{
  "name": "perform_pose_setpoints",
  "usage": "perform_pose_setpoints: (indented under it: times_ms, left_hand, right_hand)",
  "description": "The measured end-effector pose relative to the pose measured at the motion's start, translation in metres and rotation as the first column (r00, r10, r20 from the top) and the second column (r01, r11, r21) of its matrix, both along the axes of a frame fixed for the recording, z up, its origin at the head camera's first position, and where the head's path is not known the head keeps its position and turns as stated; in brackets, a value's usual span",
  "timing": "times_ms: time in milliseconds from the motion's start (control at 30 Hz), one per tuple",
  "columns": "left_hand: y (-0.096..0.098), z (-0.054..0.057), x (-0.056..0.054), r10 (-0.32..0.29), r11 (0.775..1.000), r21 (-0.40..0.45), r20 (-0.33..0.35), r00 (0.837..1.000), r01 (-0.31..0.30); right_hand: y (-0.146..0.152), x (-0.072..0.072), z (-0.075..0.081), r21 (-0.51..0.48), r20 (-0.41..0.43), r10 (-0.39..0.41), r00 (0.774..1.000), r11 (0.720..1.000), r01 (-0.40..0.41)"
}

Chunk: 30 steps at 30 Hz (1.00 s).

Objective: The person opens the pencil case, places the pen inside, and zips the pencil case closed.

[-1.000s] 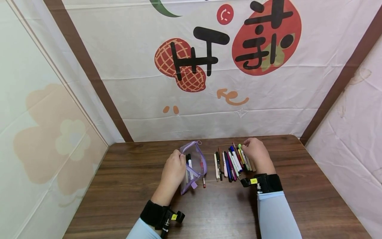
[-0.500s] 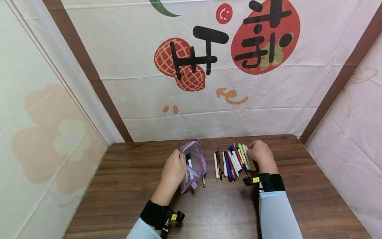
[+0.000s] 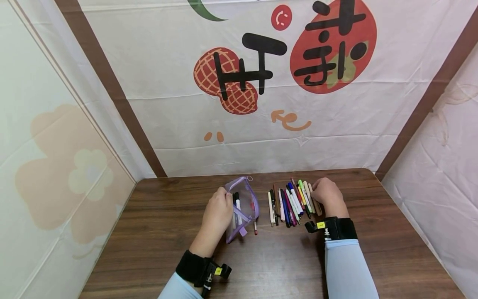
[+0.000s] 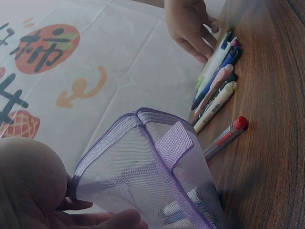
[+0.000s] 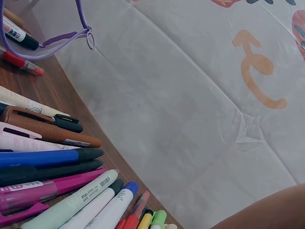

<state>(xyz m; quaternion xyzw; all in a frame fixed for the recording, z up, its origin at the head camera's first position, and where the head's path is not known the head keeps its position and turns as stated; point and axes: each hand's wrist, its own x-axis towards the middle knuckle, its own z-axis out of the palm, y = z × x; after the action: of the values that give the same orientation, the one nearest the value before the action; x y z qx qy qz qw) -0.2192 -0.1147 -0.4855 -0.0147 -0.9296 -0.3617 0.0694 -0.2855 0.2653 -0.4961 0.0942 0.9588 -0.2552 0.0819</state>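
Brown table (image 3: pixel 269 265), left hand (image 3: pixel 217 211) pinching a mesh pouch (image 3: pixel 245 199) by its edge; looks soft and floppy, so good spot. Pens (image 3: pixel 295 199) lie just left of the right hand (image 3: pixel 329 194), probably light but slick, grab mid-barrel. Can't tell if that hand's pinching one.

A narrow lane runs between pouch (image 3: pixel 247 198) and pens (image 3: pixel 290 205), partly obstructed by a red-ended pen (image 4: pixel 228 135).

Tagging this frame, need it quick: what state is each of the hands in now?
Left hand: closed, holding the pouch.
Right hand: at the pens; open or gripping, cannot tell.
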Motion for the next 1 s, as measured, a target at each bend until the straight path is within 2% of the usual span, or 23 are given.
perform_pose_setpoints:
  times_ms: [367,600,1000]
  left_hand:
    - [0.0002,0.0006,0.0003,-0.007,1.0,0.002,-0.005,1.0,0.007]
    - [0.0002,0.0005,0.0008,-0.005,1.0,-0.013,-0.039,0.999,0.005]
    - [0.0004,0.0009,0.0015,-0.006,1.0,-0.011,-0.026,1.0,0.006]
  right_hand:
    - [0.0008,0.0007,-0.0037,0.025,0.017,-0.025,1.0,0.999,0.025]
    - [-0.0021,0.0015,-0.0023,0.037,0.041,-0.043,0.998,0.998,0.041]
    - [-0.003,0.0022,0.0009,0.015,0.042,-0.06,0.997,0.998,0.059]
